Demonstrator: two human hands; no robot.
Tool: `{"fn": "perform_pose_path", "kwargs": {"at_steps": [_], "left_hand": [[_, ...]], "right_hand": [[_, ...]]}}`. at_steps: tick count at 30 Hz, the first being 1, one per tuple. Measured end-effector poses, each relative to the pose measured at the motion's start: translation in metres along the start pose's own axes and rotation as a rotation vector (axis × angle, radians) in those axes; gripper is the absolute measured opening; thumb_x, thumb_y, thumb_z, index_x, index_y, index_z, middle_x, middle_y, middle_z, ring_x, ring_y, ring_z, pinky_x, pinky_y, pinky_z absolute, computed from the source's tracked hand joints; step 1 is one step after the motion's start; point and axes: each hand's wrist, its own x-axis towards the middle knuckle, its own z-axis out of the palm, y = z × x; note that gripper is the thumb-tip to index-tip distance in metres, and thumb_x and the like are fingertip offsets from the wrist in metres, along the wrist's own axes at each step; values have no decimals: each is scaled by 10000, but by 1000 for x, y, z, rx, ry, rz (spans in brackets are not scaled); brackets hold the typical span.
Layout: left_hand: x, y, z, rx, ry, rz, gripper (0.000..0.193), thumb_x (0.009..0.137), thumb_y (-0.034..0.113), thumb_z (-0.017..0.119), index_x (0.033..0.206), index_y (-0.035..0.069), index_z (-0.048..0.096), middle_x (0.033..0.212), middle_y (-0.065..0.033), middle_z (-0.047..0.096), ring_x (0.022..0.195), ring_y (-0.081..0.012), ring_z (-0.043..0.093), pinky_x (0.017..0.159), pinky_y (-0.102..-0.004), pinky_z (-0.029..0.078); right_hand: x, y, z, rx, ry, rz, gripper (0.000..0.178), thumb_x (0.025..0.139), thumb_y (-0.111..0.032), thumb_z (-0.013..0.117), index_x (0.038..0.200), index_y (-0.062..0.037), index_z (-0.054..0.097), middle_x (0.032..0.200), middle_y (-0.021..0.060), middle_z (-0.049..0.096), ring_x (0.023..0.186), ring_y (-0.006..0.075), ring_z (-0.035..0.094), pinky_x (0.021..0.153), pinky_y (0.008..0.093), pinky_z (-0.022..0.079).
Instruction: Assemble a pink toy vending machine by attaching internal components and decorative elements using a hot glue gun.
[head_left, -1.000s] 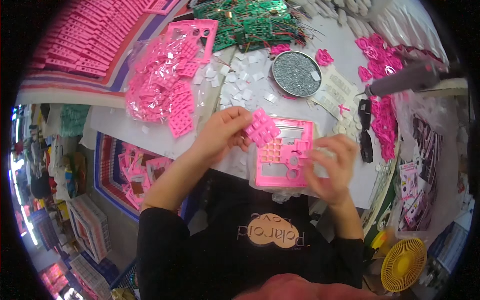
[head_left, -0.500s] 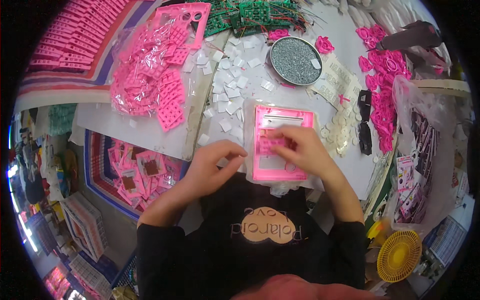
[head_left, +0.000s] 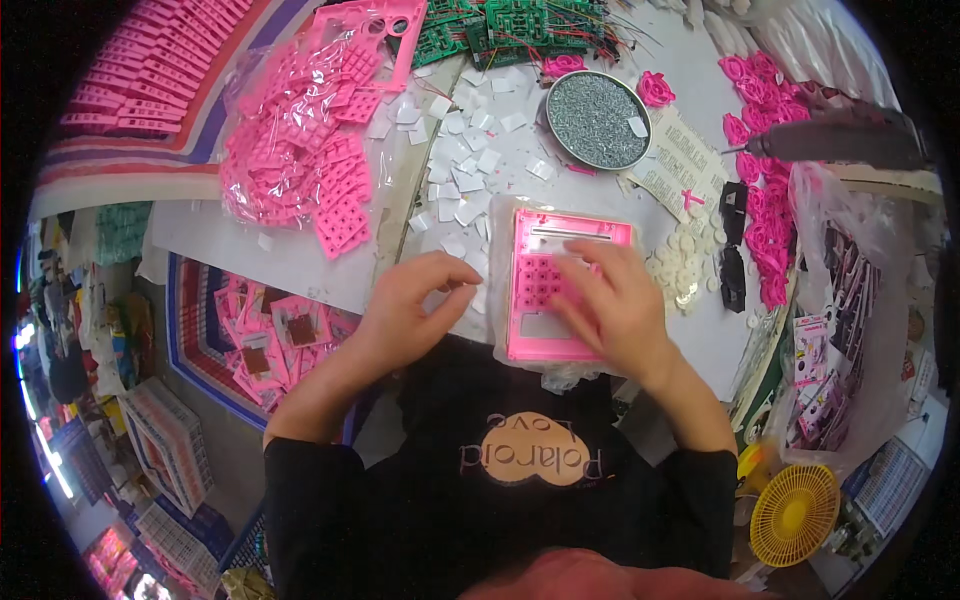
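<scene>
"Logging grips first: left?"

"My left hand (head_left: 425,300) is half-curled, holding nothing I can see, left of the pink casing (head_left: 550,352)."

"Right?"

"My right hand (head_left: 622,308) is loosely spread over the casing's right side; whether it touches or holds anything, I cannot tell."

"Pink button pad (head_left: 538,281)?"

"Inside the casing, beside my right fingers. Casing lies on the surface (head_left: 700,340)."

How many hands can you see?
2. The left hand is just left of the pink case, and the right hand is over the case's right part. I spot no others, though the blurry background might hide some.
</scene>
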Motion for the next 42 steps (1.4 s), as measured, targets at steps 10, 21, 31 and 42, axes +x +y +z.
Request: {"fn": "perform_pose_path", "kwargs": {"at_steps": [10,21,31,42], "left_hand": [[133,9,-49,349,177,3,169,924,155,664,986,6,716,855,-108,720,753,-214,682,701,-321,522],[308,-28,-10,552,540,-369,707,758,453,827,1221,-22,583,1145,-241,680,1143,-357,640,920,-482,529],[334,-3,20,579,607,-136,360,857,245,676,1076,-15,559,993,-283,703,944,-455,688,835,-548,529],[313,-22,-27,183,807,149,140,869,94,653,958,4,594,1004,-200,658,967,-408,633,831,-493,491]], "right_hand": [[-30,-27,21,-219,-451,-8,1055,813,-681,621,1495,79,358,1603,257,292,1518,410,230,1196,608,181],[-30,-28,19,-191,-400,-19,1011,768,-554,740,1488,56,377,1594,254,306,1515,398,232,1188,594,218],[-35,-25,19,-135,-366,-34,1059,710,-477,819,1503,46,349,1594,255,288,1505,422,233,1174,613,225],[-34,-22,9,-3,-256,-87,923,761,-443,812,1481,-18,422,1535,244,390,1467,418,307,1159,572,302]]}}
